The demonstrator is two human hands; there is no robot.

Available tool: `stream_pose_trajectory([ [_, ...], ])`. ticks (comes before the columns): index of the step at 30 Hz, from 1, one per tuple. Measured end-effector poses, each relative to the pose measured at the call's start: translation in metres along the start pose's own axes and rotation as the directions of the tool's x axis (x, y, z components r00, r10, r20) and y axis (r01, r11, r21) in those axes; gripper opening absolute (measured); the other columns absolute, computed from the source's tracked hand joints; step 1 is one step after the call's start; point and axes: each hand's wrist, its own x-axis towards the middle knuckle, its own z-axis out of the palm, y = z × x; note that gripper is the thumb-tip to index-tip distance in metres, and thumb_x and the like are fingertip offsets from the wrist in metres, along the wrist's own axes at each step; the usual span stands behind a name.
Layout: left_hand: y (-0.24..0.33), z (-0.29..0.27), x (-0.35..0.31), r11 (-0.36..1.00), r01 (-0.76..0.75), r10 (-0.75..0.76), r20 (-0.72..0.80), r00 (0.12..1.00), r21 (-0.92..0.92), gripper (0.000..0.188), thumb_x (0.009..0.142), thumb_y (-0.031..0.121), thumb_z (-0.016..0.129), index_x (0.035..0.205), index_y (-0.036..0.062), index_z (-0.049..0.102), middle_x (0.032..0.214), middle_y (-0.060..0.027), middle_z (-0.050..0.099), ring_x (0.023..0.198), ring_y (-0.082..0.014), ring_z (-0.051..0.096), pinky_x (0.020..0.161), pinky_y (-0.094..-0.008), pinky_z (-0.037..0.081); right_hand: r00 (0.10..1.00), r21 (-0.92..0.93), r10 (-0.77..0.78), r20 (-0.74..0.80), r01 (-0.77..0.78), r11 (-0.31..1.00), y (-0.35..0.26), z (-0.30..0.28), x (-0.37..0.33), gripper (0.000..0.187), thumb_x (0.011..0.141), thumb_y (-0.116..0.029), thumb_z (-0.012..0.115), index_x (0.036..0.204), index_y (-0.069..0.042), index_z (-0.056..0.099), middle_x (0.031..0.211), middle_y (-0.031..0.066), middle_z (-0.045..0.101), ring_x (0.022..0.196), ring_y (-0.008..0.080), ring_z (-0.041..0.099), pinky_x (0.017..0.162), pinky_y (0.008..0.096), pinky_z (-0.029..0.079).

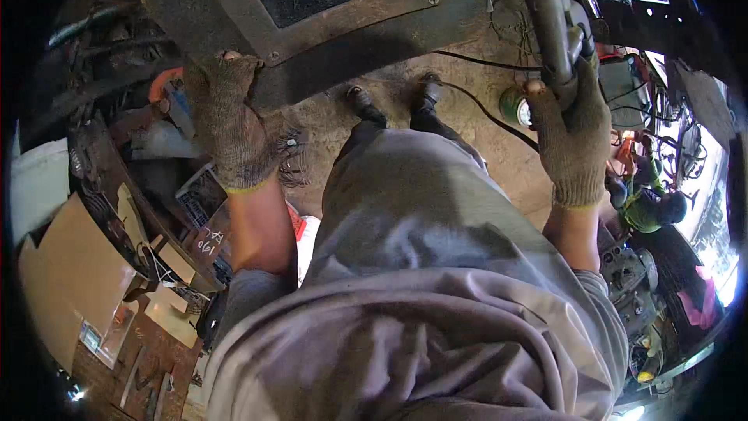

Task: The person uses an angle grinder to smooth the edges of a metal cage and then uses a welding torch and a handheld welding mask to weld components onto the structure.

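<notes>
A dark welding shield (343, 58) with a framed rectangular lens spans the upper part of the view. My left hand (230, 121), in a brown knit glove, is closed on the shield's lower left edge. On the right, my gloved right hand (575, 140) wraps around the lower end of a worn grey welding electrode holder (548, 19), which points away from me. A black cable (487, 113) runs across the floor behind my right hand. Whether an electrode sits in the holder's jaws, I cannot tell.
Below me is a brown floor (319, 140); near my right hand stands a round can (513, 107). Metal scraps and a tan panel (74, 281) crowd the left. Machine parts (627, 277) lie at right, where a person in bright yellow-green clothing (654, 206) is low down.
</notes>
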Motion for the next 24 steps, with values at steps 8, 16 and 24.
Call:
stream_pose_trajectory([
  [8, 0.000, 0.006, 0.005, 0.999, 0.015, -0.019, 0.138, 0.990, 0.030, 0.040, 0.082, 0.007, 0.069, 0.119, 0.0032, 0.056, 0.111, -0.0091, 0.063, 0.096, -0.0214, 0.065, 0.082, -0.0396, 0.057, 0.996, -0.139, -0.081, 0.042, 0.086, 0.987, 0.003, 0.003, 0.001, 0.045, 0.087, -0.026, 0.068, 0.120, 0.000, 0.052, 0.077, 0.0049, 0.061, 0.062, 0.0095, 0.056, 0.056, 0.0259, 0.047],
  [16, -0.009, -0.007, 0.004, 0.993, 0.039, -0.027, 0.110, 0.994, -0.108, 0.043, 0.089, 0.009, 0.065, 0.129, 0.0026, 0.050, 0.109, -0.0118, 0.060, 0.098, -0.0241, 0.061, 0.090, -0.0370, 0.051, 0.998, -0.001, 0.055, 0.022, -0.055, 0.999, -0.005, -0.007, -0.003, 0.047, 0.085, -0.027, 0.068, 0.120, 0.000, 0.053, 0.082, 0.0091, 0.064, 0.069, 0.0158, 0.061, 0.060, 0.0288, 0.048],
  [24, -0.009, 0.000, 0.003, 0.994, 0.078, -0.070, 0.108, 0.992, -0.074, 0.043, 0.083, 0.007, 0.069, 0.124, 0.0034, 0.054, 0.109, -0.0096, 0.060, 0.099, -0.0218, 0.061, 0.087, -0.0364, 0.053, 0.999, 0.252, -0.005, -0.041, 0.015, 0.968, 0.023, 0.017, -0.006, 0.039, 0.090, -0.023, 0.065, 0.118, 0.001, 0.050, 0.074, 0.0036, 0.060, 0.057, 0.0081, 0.057, 0.050, 0.0233, 0.049],
])
